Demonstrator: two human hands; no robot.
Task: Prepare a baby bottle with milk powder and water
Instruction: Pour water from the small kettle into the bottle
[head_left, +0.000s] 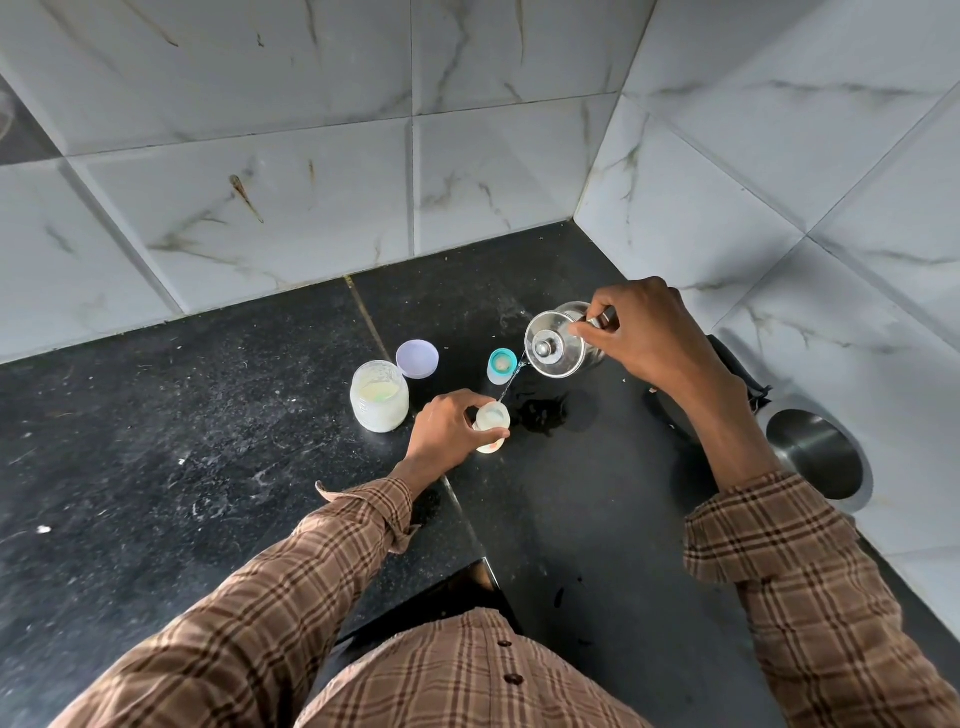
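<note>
Worktop (208, 441): baby bottle (492, 426) stands near centre, in the left hand (447, 434). Kettle (558, 345) held above, far and right of the bottle, in the right hand (649, 338). Jar (379, 397) left of the bottle; lid (417, 358) just beyond the jar. Bottle cap (502, 365) between lid and kettle. Spill (543, 413) just right of the bottle. Sink (815, 452) at far right.

A home kitchen: black granite counter (208, 415), marble-patterned wall tiles (311, 182), steel kettle (558, 348).

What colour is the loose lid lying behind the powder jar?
Pale lilac lid, behind the jar; seen in the head view.
</note>
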